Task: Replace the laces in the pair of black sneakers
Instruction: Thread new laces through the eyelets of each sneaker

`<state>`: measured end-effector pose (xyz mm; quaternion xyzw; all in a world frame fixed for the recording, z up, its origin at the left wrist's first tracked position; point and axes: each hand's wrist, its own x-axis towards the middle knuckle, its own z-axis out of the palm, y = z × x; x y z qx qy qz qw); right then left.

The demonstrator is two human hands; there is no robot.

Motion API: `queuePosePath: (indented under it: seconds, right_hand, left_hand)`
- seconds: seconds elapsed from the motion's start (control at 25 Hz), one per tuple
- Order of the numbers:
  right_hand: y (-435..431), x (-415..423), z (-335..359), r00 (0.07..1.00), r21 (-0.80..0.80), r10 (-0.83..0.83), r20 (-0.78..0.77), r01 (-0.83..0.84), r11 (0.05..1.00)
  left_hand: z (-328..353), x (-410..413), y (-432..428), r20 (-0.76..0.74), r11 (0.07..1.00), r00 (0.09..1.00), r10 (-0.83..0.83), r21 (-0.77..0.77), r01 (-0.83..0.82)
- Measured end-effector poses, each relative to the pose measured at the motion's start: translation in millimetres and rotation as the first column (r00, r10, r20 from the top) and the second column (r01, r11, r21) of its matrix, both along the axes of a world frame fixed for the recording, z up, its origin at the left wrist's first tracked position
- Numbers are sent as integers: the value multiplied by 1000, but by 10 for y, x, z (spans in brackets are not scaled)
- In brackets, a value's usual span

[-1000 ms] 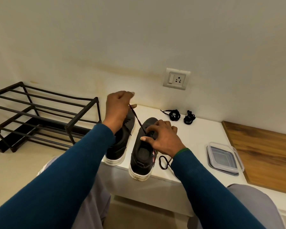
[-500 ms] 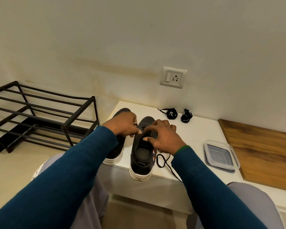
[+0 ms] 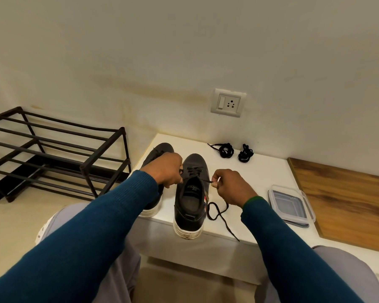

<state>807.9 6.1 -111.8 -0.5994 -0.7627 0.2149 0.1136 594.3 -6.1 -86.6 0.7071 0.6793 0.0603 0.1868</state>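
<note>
Sits facing a white tabletop (image 3: 260,178) with two black sneakers side by side at its left end, toes toward the far wall, heels at the near edge. Works on the right sneaker (image 3: 190,206), heel just overhanging that edge. Pinches, in the right grip (image 3: 230,188), the tip of the lace (image 3: 206,181) between thumb and forefinger, just right of the eyelets and a little above the tabletop, with a short taut run of lace from shoe to fingertips. Curls the left grip (image 3: 165,170) against the left side of the same lacing, fingers closed on a small dark bit of lace at the eyelets, knuckles over the left sneaker (image 3: 160,149) and hiding much of it. Between the two grips, a few crossings of lace threaded across the far part of the tongue. Below the right wrist, a loose black strand (image 3: 217,212) looped on the tabletop and trailing to the near edge; cannot tell whether part of the same lace. Farther back, near the wall, two bundles of black lace (image 3: 225,149), well apart from both grips. To the right, a clear lidded container (image 3: 291,204), then a wooden board (image 3: 346,197). On the floor at left, a black metal shoe rack (image 3: 53,154); on the wall above the tabletop, a socket plate (image 3: 228,103).
</note>
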Motion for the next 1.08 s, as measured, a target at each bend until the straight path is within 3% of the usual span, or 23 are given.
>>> queuePosePath:
  seconds: [0.08,0.16,0.24,0.28,0.36,0.44,0.48,0.52,0.56,0.64,0.72,0.8,0.84,0.92,1.0,1.08]
  right_hand:
    - [23,61,45,988,-5,44,151,-44,999]
    - [40,106,47,969,-71,108,223,-95,993]
    - [45,152,71,957,-124,122,264,-92,988]
    - [55,172,99,950,-93,100,296,-76,993]
    - [67,171,172,947,127,-2,320,-41,991]
    - [64,123,224,985,384,-120,120,65,921]
    - [63,89,233,986,423,-159,-42,162,892]
    - [74,63,241,959,367,-187,-212,255,895]
    - [97,52,243,899,241,-203,-387,311,919]
    - [97,30,261,712,-58,-238,-661,268,962]
    - [95,27,295,571,-191,-242,-785,148,970]
    - [115,11,317,472,-248,-260,-842,88,965]
    - [123,-6,316,438,-276,-285,-853,84,957]
    - [123,-54,279,413,-313,-332,-848,116,943]
    - [111,-96,239,468,-295,-335,-817,159,942]
    - [95,-157,194,489,-336,-365,-792,151,930]
  left_hand:
    - [-20,11,18,-17,1000,1000,-8,-1,8]
    - [-24,-13,15,162,998,986,34,50,-43]
    - [38,-39,22,407,970,912,58,195,-148]
    - [90,-31,34,522,941,852,43,266,-211]
    - [194,11,97,693,882,721,-7,344,-322]
    - [236,35,201,789,882,614,-10,296,-367]
    - [224,27,246,797,890,603,2,273,-364]
    - [199,-1,291,750,889,662,3,301,-345]
    - [155,-42,343,628,882,779,-1,368,-295]
    - [107,-104,373,247,879,969,-12,464,-107]
    - [126,-81,361,-37,835,999,7,551,15]
    - [184,26,267,-36,789,995,95,612,-54]
    - [198,91,203,27,824,988,154,548,-144]
    - [113,205,99,70,948,968,242,194,-252]
    - [45,284,1,185,946,932,311,-148,-287]
    - [-18,304,11,331,907,854,402,-274,-320]
